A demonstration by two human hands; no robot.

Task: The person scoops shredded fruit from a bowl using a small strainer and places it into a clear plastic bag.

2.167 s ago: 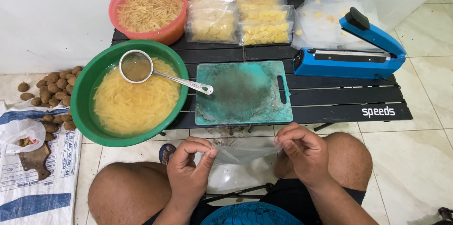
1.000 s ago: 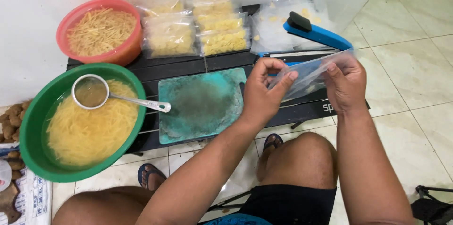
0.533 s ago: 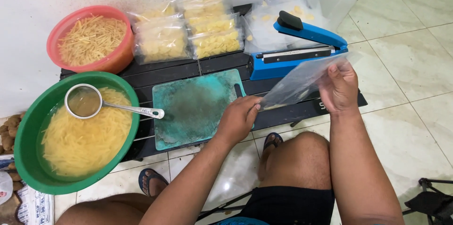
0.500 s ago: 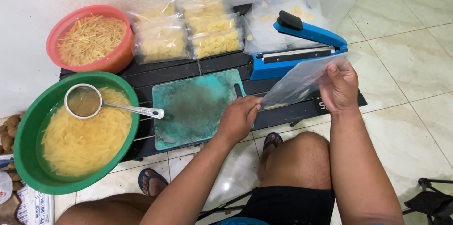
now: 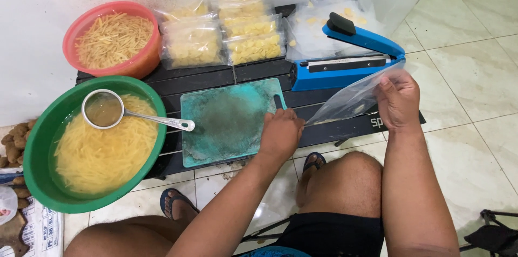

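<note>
An empty clear plastic bag [image 5: 350, 100] is stretched between both hands over the right end of the low black table [image 5: 216, 79]. My right hand [image 5: 398, 99] grips its upper right edge just below the blue heat sealer [image 5: 345, 65]. My left hand [image 5: 280, 134] pinches the bag's lower left corner, at the right edge of the worn green cutting board [image 5: 226, 121].
A green basin [image 5: 38, 149] of potato strips in water holds a metal strainer ladle [image 5: 116, 112]. A red basin [image 5: 110, 38] of strips and several filled bags [image 5: 221, 38] line the table's back. Whole potatoes [image 5: 13, 138] lie at far left. My knees are below the table.
The bag came up from my lap to the table's right end by the sealer. My left hand slid down to the bag's lower corner beside the cutting board.
</note>
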